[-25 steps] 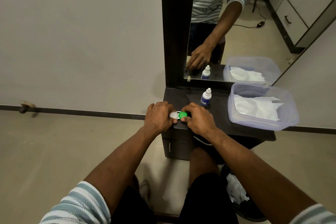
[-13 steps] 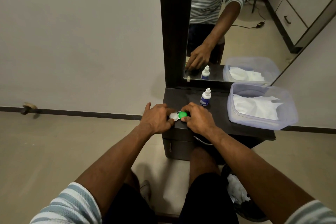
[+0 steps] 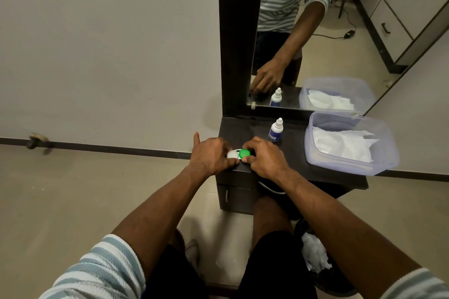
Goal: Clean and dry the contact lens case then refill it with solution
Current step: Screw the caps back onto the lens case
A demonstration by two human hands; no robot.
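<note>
Dark bench stands against a pale wall, a dark-framed mirror rising from its back edge. On the bench's right end, a clear plastic tub holding white tissue. Below the bench's right front corner, a dark bin on the floor with crumpled white paper in it. Both hands meet at the bench's front left corner, close together over the contact lens case. Left hand grips the case's white-capped end, its forefinger sticking up clear. Right hand pinches the green cap between thumb and curled fingers. Small white solution bottle with blue label stands upright toward the bench's back, just behind the right hand, not touching it.
</note>
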